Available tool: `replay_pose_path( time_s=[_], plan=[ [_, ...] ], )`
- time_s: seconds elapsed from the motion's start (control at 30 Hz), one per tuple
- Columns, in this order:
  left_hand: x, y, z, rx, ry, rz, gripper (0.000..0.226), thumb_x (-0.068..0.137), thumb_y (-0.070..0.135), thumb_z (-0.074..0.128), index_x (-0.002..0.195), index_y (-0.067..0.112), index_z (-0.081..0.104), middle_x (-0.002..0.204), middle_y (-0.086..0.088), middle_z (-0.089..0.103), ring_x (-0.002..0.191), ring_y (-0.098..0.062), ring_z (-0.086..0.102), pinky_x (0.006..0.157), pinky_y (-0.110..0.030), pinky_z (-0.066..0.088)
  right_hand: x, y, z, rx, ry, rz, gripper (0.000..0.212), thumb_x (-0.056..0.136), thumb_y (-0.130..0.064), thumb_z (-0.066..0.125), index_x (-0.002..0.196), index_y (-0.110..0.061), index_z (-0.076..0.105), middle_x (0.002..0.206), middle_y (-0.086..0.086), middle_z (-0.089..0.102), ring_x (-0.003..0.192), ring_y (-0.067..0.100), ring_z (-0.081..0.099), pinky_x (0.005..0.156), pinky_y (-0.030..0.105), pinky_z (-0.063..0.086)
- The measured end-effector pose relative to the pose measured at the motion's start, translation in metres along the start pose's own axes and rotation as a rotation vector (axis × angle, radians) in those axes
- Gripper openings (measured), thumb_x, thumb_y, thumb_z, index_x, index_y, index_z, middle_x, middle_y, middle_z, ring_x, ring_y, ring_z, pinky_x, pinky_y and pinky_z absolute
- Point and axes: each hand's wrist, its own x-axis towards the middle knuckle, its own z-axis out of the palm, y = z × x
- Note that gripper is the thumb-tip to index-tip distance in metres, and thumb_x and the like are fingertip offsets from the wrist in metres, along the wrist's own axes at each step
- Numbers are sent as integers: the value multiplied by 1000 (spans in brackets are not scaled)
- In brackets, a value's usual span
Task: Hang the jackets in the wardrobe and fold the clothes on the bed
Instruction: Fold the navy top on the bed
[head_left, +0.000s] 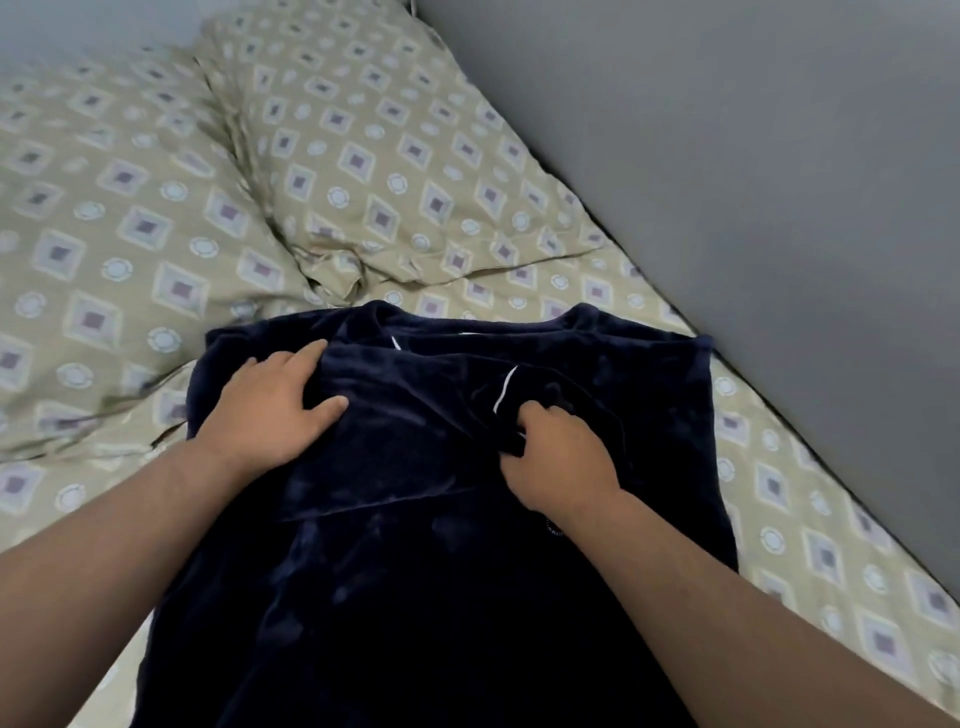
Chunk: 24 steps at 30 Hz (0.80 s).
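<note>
Your left hand lies flat, fingers spread, pinning the dark blue garment on the bed. Your right hand pinches a folded sleeve at mid-chest. Pull it square, smooth outward. Pillows leave room leftward; the wall crowds the right edge.

A dark navy velvety garment lies spread on the bed, filling the lower centre of the frame, its neckline toward the top. The left hand rests flat on its upper left part, fingers straight. The right hand, right of centre, pinches a fold of the fabric beside a thin white stripe. Two patterned pillows lie in the upper left, against a grey wall.
</note>
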Motion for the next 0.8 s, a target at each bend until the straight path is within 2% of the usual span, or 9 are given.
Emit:
replay_pose_path(
  time_s=[0.07, 0.1, 0.2, 0.33, 0.4, 0.5, 0.6, 0.7, 0.8],
  plan=[
    [-1, -4, 3, -5, 22, 24, 78, 90, 54, 56, 155, 20, 28, 144, -13, 50, 137, -28, 41, 121, -45, 18, 5, 9, -6, 265, 28, 46, 15, 86, -31, 67, 89, -17, 61, 83, -2, 63, 79, 19, 63, 74, 34, 53],
    [-1, -6, 4, -10, 24, 33, 80, 90, 55, 56, 155, 21, 26, 147, -11, 48, 139, -27, 40, 121, -44, 17, 6, 16, -12, 434, 12, 72, 17, 85, -32, 70, 82, -17, 63, 78, -3, 65, 73, 13, 64, 70, 31, 53],
    [-2, -10, 7, -8, -20, 48, 89, 88, 59, 55, 158, 22, 17, 157, -6, 37, 147, -26, 29, 122, -42, 12, 5, 40, -28, 737, 96, 112, 44, 81, -52, 70, 82, -8, 67, 82, 9, 69, 76, 12, 67, 71, 35, 52],
    [-4, -7, 15, -27, -46, 39, 92, 87, 57, 60, 159, 22, 15, 161, -7, 29, 150, -24, 22, 123, -41, 11, 10, 53, -24, 558, 108, 190, 41, 88, -53, 66, 114, -22, 63, 107, -12, 62, 100, 10, 60, 78, 24, 44],
    [-4, -4, 16, -42, -46, 15, 92, 87, 54, 64, 159, 22, 16, 161, -8, 29, 150, -25, 22, 123, -41, 11, 16, 45, -19, 468, 81, 159, 60, 83, -59, 68, 130, -25, 56, 114, -16, 53, 97, 4, 52, 75, 18, 40],
    [-1, -1, 13, -87, -55, -16, 90, 84, 48, 70, 157, 23, 23, 157, -8, 36, 147, -27, 29, 123, -44, 14, 22, 32, -19, 585, 109, 208, 76, 79, -59, 73, 139, -25, 41, 108, -16, 49, 81, -2, 49, 62, 14, 37],
    [0, -1, 9, -154, -36, 11, 86, 81, 43, 74, 153, 24, 33, 153, -4, 43, 142, -25, 38, 119, -49, 26, 26, 31, -22, 619, 58, 250, 55, 81, -39, 79, 122, -15, 52, 99, -9, 62, 78, 8, 62, 62, 25, 53],
    [0, -3, 10, -155, -48, 23, 85, 83, 41, 72, 155, 26, 29, 158, -6, 36, 147, -23, 29, 121, -47, 20, 21, 48, -34, 1009, -141, 348, 12, 85, -11, 74, 97, -9, 73, 95, 15, 76, 76, 30, 74, 66, 45, 63],
    [-1, -3, 14, -146, -67, 4, 90, 85, 40, 72, 158, 24, 23, 163, -8, 23, 151, -21, 18, 124, -42, 12, 16, 80, -45, 1487, -51, 450, 20, 88, -6, 66, 102, -18, 73, 99, 12, 77, 84, 28, 75, 65, 43, 60]
  ],
)
